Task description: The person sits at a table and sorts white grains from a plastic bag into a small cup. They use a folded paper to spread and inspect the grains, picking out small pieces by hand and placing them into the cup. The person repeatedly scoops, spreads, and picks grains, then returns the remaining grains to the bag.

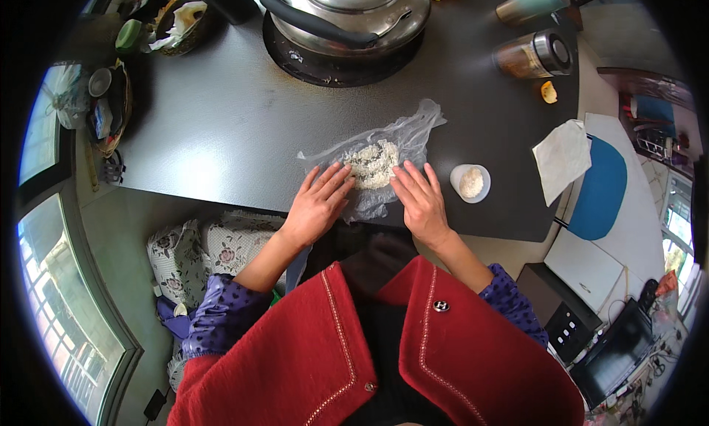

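Note:
A clear plastic bag [412, 130] lies flattened and crumpled on the dark table, close to its front edge. On it is a spread of pale grains [382, 166], which look like rice. My left hand [321, 204] rests at the left side of the grains, palm down, with its fingertips at their edge. From the right, my right hand [419, 202] touches the bag beside the grains, its fingers slightly apart. Neither hand holds anything. Just right of my right hand, a small white cup [458, 177] contains more of the pale grains.
A metal kettle [354, 16] with a black handle stands on a round black plate [332, 74] at the back. Two tumblers [534, 55] [532, 5] are at the far right, near an orange peel [548, 92] and a white sheet [562, 157]. Baskets [124, 105] [180, 44] sit on the left.

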Demonstrator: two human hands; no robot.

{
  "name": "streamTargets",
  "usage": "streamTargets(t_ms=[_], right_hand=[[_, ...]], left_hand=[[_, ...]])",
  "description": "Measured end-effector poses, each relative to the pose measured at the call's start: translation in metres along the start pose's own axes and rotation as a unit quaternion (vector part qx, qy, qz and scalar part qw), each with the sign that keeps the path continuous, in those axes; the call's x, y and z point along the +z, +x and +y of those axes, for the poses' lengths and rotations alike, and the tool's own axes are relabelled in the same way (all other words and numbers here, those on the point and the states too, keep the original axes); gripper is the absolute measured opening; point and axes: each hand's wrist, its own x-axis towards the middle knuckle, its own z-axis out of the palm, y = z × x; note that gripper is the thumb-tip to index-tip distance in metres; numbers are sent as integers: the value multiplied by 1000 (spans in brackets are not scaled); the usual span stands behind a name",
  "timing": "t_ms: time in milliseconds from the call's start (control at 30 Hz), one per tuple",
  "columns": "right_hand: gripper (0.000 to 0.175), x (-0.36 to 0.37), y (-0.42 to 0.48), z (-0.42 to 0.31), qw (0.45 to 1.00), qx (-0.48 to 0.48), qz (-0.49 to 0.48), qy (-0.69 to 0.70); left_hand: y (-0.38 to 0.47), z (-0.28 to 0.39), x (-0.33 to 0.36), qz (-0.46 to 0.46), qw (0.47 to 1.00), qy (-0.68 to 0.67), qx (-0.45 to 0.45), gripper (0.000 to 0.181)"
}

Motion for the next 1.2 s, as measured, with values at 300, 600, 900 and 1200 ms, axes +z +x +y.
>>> streamTargets(t_ms=[300, 600, 900, 1200], right_hand=[[37, 9, -3, -2, 998, 35, -61, 7], [40, 3, 7, 16, 995, -50, -71, 56], [39, 4, 35, 48, 969, -142, -203, -1], [36, -14, 26, 46, 950, -215, -228, -4]], left_hand=[[-5, 32, 24, -57, 995, -38, 69, 50], [5, 59, 29, -28, 999, 6, 19, 51], [5, 55, 35, -63, 990, 76, -103, 62], [-6, 63, 33, -40, 987, 56, -143, 62]])
